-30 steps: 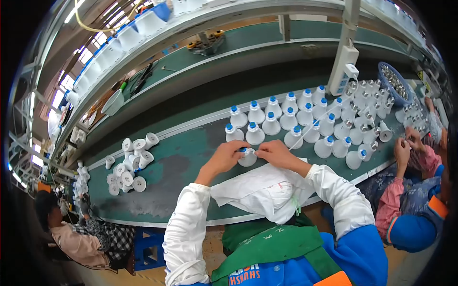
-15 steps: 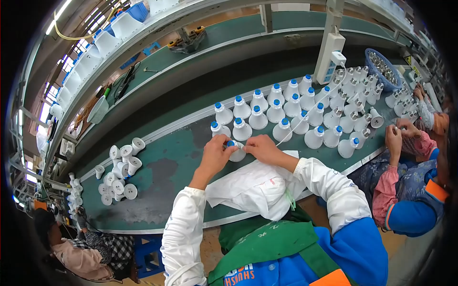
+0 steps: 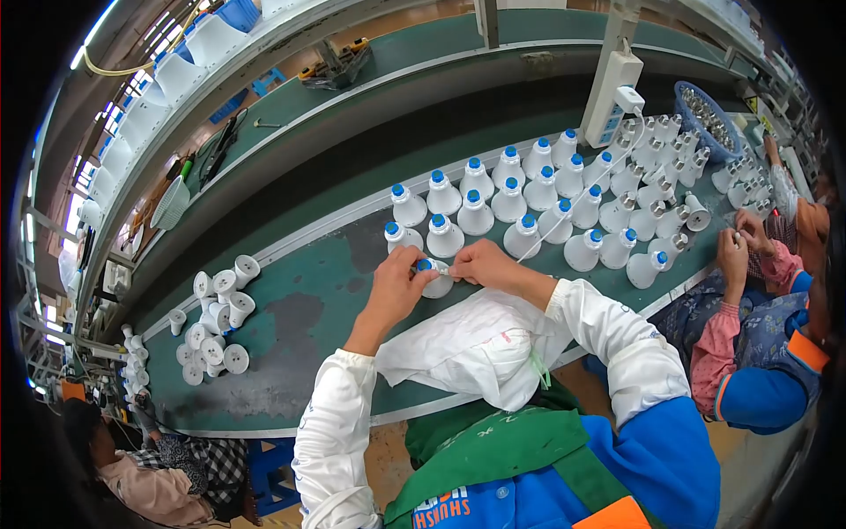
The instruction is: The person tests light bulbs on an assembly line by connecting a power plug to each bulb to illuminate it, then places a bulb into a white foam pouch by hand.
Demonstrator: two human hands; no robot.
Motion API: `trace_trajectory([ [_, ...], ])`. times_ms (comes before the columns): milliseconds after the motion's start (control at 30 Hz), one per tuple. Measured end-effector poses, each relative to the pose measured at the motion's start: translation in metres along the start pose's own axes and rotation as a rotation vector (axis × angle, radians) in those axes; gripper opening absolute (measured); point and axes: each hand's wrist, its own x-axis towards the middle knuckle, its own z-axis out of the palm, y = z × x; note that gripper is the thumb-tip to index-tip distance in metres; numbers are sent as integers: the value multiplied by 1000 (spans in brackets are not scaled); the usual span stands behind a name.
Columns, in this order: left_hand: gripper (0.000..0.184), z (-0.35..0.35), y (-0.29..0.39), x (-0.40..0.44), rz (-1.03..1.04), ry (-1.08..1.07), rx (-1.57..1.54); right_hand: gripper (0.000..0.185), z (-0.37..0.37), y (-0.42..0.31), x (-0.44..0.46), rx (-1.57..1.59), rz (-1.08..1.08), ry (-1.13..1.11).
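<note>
A white bulb housing with a blue top stands upright on the green bench, at its front edge. My left hand is closed round the left side of its top. On the other side my right hand has its fingers pinched at the housing's neck; whatever small piece is between them is too small to make out. Rows of similar blue-topped housings stand just behind. Below my hands lies a white cloth bag.
More housings with metal caps stand to the right, near a blue basket of metal caps. White housings lie piled at the left. A co-worker in a blue cap sits at right, another person at far left.
The view has shifted, so the bench items appear further left. My right hand's fingers have drawn together at the housing's neck. My left hand stays at its top.
</note>
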Motion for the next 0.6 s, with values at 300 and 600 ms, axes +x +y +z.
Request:
trace_trajectory([
  [300,24,0,0,0,33,-13,7,17,0,-7,0,70,50,-62],
  [600,24,1,1,0,47,-18,-17,20,0,-5,-2,89,-20,-4],
])
